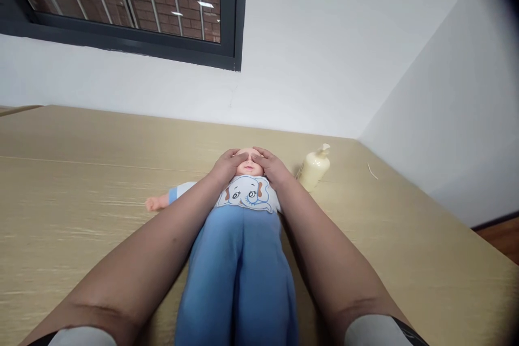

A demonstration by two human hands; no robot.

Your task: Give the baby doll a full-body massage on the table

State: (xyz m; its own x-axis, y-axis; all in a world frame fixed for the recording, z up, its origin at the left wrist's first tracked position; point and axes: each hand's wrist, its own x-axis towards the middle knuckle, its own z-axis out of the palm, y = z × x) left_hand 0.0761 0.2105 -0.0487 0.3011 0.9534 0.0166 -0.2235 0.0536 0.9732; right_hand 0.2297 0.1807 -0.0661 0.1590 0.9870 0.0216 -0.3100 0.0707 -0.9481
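Note:
A baby doll (241,232) in blue trousers and a white top with an elephant print lies on its back, head away from me. My left hand (229,166) rests on the left side of the doll's head, fingers apart, thumb over the eye area. On the other side of the head lies my right hand (271,165), its fingers also apart and its thumb over the other eye. The doll's nose and mouth show between my hands. One doll arm sticks out to the left, past my forearm.
A cream pump bottle (314,168) stands on the tan table (101,162), right of the doll's head. Further right lies a thin pale strand (372,171). Behind the table rises a white wall (316,54) with a dark-framed barred window (231,16).

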